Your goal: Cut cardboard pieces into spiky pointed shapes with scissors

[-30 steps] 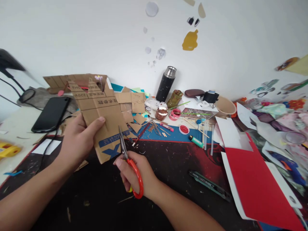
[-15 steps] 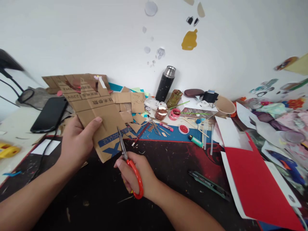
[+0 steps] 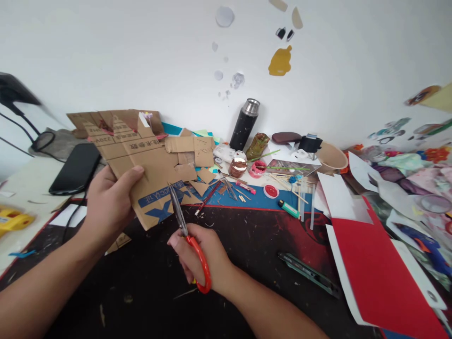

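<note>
A brown cardboard piece (image 3: 151, 174) with printed characters, a blue band and a jagged top is raised over the dark mat. My left hand (image 3: 112, 193) pinches its left edge, thumb on the near face. Red-handled scissors (image 3: 180, 214) are gripped in my right hand (image 3: 197, 256), with fingers through the loops. Their blades point up and away, and the tips meet the right edge of the cardboard near the blue print. The far side of the cardboard hides some of my left fingers.
Cardboard scraps (image 3: 196, 148), a black thermos (image 3: 244, 125) and paint jars (image 3: 238, 165) stand towards the wall. A green cutter (image 3: 309, 274) and red paper (image 3: 381, 268) lie right. A black phone (image 3: 75, 168) lies left.
My left hand and the cardboard have shifted slightly up and left relative to the scissors. A small cardboard scrap on the mat below my left hand now shows more.
</note>
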Motion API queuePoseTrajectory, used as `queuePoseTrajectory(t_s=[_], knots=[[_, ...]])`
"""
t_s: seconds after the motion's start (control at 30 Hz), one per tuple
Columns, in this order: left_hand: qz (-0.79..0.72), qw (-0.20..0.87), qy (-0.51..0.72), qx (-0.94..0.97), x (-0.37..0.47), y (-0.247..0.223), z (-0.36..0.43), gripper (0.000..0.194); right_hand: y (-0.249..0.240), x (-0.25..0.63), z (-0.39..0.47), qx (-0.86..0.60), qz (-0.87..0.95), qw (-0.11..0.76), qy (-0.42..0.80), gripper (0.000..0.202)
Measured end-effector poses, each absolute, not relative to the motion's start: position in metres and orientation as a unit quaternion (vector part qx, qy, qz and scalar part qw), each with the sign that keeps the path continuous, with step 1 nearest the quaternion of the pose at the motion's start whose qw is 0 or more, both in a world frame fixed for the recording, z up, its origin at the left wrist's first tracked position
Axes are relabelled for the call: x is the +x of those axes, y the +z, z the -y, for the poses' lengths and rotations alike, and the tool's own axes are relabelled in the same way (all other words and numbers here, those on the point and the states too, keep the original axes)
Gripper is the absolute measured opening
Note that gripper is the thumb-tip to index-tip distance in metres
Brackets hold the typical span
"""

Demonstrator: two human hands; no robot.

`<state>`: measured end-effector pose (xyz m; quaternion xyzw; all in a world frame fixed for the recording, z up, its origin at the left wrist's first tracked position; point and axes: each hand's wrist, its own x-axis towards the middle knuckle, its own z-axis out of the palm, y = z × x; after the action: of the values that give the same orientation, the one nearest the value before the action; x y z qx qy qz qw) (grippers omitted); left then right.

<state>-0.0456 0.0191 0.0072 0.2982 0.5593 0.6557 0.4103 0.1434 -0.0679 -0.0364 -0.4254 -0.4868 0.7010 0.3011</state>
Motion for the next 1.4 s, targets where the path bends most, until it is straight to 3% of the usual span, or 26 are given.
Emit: queuePoseTrajectory(t_s=[0.23,0.47,0.7,0.8,0.93,1.13,1.3,1.4], knots=[[-0.548,0.421,0.667,0.279,-0.044,0.008,-0.019,0.038,-0.037,0.144,0.067,-0.413,0.499,0.294,0.703,0.035],[-0.556,0.412,0.684,0.229,-0.048,0.017,-0.026,0.023,-0.037,0.146,0.066,-0.423,0.507,0.29,0.693,0.037],[-0.538,0.445,0.689,0.196,-0.052,0.031,-0.026,0.025,-0.038,0.146,0.063,-0.447,0.566,0.244,0.649,0.054],[-0.516,0.477,0.688,0.181,-0.053,0.033,-0.026,0.029,-0.027,0.145,0.059,-0.456,0.7,0.176,0.52,0.05],[-0.492,0.523,0.674,0.174,-0.056,0.035,-0.024,0.037,-0.006,0.138,0.052,-0.448,0.834,-0.001,0.322,0.054],[-0.477,0.575,0.636,0.195,-0.067,0.036,-0.024,0.048,0.017,0.137,0.049,-0.419,0.872,-0.15,0.202,0.048],[-0.473,0.607,0.605,0.206,-0.069,0.031,-0.024,0.061,0.029,0.147,0.049,-0.39,0.885,-0.145,0.208,0.041],[-0.478,0.627,0.582,0.199,-0.067,0.03,-0.023,0.063,0.03,0.155,0.044,-0.398,0.874,-0.06,0.273,0.035]])
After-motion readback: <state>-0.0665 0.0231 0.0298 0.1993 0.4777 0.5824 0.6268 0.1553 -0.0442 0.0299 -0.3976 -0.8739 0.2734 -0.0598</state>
